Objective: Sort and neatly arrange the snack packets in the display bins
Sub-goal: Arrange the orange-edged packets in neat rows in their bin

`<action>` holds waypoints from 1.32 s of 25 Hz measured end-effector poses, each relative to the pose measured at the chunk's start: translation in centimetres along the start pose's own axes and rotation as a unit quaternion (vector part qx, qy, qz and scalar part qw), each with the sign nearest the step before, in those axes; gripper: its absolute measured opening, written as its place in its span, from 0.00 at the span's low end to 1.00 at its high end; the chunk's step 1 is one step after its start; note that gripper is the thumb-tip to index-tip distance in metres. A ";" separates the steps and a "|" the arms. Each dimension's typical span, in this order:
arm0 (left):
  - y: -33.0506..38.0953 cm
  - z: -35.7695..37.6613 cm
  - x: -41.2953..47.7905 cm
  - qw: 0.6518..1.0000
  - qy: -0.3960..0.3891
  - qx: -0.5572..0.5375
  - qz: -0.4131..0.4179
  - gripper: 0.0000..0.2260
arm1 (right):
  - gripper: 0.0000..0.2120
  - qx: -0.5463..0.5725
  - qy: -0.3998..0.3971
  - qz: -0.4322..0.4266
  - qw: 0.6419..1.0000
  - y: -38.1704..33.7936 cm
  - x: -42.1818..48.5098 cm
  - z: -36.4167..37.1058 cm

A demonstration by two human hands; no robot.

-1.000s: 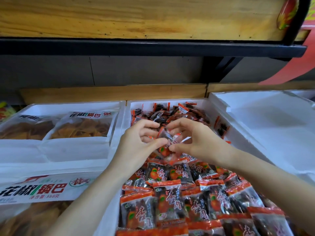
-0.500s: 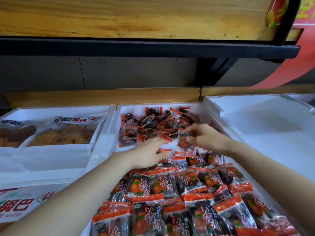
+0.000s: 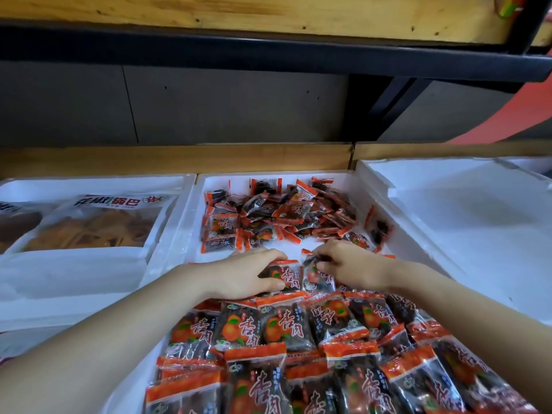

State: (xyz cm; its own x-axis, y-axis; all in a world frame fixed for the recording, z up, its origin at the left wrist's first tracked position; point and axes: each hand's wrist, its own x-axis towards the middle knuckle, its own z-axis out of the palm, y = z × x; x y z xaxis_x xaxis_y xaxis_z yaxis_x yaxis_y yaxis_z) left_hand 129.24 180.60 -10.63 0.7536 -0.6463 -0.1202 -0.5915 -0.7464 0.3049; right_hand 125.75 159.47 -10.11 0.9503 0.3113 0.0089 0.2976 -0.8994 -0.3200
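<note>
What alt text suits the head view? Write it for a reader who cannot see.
Left hand grips a snack packet and right hand pinches a second packet beside it, at the far end of neat rows in a white foam bin. A loose pile lies behind; big crisp bags sit in the left bin.

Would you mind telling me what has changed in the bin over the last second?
Both hands came down from mid-air to the far end of the neat rows. The right hand took over the packet they had held together and pinches it down there; the left hand let go and now holds the neighbouring packet. The loose pile and the big bags stayed put.
</note>
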 end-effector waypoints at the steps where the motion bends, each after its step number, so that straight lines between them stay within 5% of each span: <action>1: 0.1 0.0 0.0 1.000 -0.002 0.006 0.004 0.26 | 0.08 -0.013 -0.015 -0.001 1.000 0.1 -0.2 0.2; 4: 0.3 -0.5 -0.2 1.000 0.001 0.014 0.016 0.26 | 0.12 -0.024 -0.027 -0.009 0.999 0.1 -0.8 0.3; 9: 0.5 -3.4 1.7 0.992 0.129 0.003 0.010 0.25 | 0.23 0.026 0.174 0.062 0.982 2.4 1.2 -2.1; 15: 0.4 -3.4 8.4 0.985 0.135 -0.090 -0.051 0.25 | 0.21 -0.001 0.086 0.169 0.982 6.4 2.8 -2.2; 20: 0.1 -2.4 11.8 0.968 0.199 -0.113 -0.105 0.20 | 0.30 -0.014 0.131 0.176 0.975 7.6 3.7 -1.9; 26: 1.4 -2.8 12.7 0.950 0.216 -0.159 -0.159 0.29 | 0.07 0.073 0.240 0.132 0.959 6.5 3.3 -2.2; 29: 2.4 -2.4 12.3 0.940 0.230 -0.215 -0.132 0.16 | 0.10 0.187 0.306 0.101 0.928 4.6 2.5 -3.4; 33: 4.0 -3.2 9.2 0.885 0.274 -0.364 -0.098 0.22 | 0.03 0.262 0.381 0.061 0.884 1.9 1.5 -5.6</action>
State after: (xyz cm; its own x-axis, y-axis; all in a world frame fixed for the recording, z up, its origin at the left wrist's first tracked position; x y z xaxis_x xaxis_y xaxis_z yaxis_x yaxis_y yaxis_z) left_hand 134.76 172.16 -7.46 0.9649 -0.1932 0.1779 -0.2436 -0.4059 0.8808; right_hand 128.31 156.50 -5.38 0.8176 -0.2557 0.5159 0.2947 -0.5839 -0.7565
